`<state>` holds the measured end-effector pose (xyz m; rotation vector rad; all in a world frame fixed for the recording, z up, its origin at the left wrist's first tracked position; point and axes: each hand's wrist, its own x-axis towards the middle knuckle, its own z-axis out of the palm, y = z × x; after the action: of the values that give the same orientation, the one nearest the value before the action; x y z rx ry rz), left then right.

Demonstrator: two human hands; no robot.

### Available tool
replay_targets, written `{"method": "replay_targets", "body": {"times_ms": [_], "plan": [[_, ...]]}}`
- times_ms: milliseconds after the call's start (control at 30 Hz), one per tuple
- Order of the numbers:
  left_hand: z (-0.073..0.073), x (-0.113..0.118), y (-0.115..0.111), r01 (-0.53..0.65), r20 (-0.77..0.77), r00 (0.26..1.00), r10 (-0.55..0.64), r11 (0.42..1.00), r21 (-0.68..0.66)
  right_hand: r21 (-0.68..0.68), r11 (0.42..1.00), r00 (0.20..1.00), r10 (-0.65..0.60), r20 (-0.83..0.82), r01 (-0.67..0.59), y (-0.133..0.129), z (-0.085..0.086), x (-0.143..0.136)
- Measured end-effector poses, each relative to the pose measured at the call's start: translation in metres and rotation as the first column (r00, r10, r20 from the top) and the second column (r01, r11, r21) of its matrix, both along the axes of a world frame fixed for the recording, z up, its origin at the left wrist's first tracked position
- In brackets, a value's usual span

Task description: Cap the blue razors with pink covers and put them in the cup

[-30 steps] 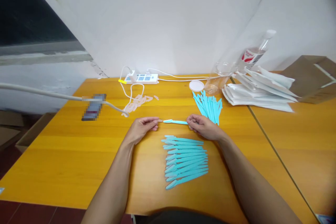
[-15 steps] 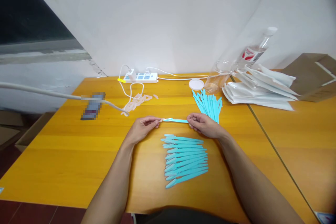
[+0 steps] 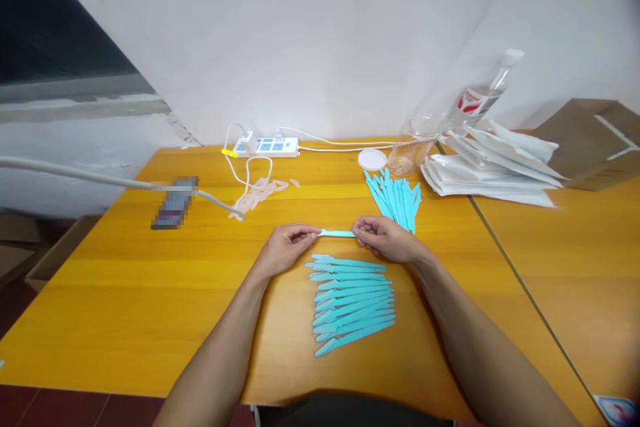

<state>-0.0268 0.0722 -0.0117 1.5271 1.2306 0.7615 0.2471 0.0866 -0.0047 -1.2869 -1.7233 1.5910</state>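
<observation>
A thin turquoise stick (image 3: 338, 233) is stretched level between my two hands, above the table. My left hand (image 3: 290, 247) pinches its left end, and the fingertips hide that end. At the right end, my right hand (image 3: 383, 238) has its fingers closed on the handle. Just below the hands lies a row of several turquoise sticks (image 3: 355, 303), their wider ends to the left. Behind my right hand is a fanned pile of turquoise sticks (image 3: 397, 199). Small pale pink pieces (image 3: 257, 195) lie in a heap at the back left.
A power strip (image 3: 270, 147) with white cables stands by the wall. A cable (image 3: 100, 173) crosses above a blurred phone (image 3: 175, 203). At the back right are a round white lid (image 3: 373, 159), a clear jar (image 3: 407, 157), a bottle (image 3: 477, 103), white packets (image 3: 490, 170) and a cardboard box (image 3: 585, 147).
My left hand has moved right along the held stick, and its fingers now cover the stick's left end. My right hand has barely moved.
</observation>
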Motion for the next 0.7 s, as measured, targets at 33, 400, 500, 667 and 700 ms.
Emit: {"method": "replay_targets", "body": {"times_ms": [33, 400, 500, 667, 700], "plan": [[0.002, -0.002, -0.001, 0.017, -0.041, 0.999, -0.016, 1.000, 0.021, 0.042, 0.999, 0.999, 0.012, 0.038, -0.014, 0.000, 0.000, 0.000], [0.020, -0.006, -0.007, 0.409, -0.368, 0.880, -0.300, 0.874, 0.265, 0.334, 0.902, 0.926, 0.151, 0.347, -0.273, -0.013, 0.013, 0.002], [0.016, -0.007, -0.007, 0.368, -0.339, 0.898, -0.280, 0.900, 0.232, 0.442, 0.897, 0.854, -0.205, 0.478, -0.032, -0.008, 0.012, 0.006], [0.014, -0.010, -0.007, 0.289, -0.273, 0.933, -0.235, 0.940, 0.180, 0.668, 0.697, 0.385, -0.710, 0.590, 0.263, 0.004, 0.005, 0.020], [0.014, -0.010, -0.007, 0.293, -0.278, 0.931, -0.236, 0.939, 0.183, 0.653, 0.707, 0.339, -0.705, 0.623, 0.270, 0.006, 0.004, 0.023]]}}
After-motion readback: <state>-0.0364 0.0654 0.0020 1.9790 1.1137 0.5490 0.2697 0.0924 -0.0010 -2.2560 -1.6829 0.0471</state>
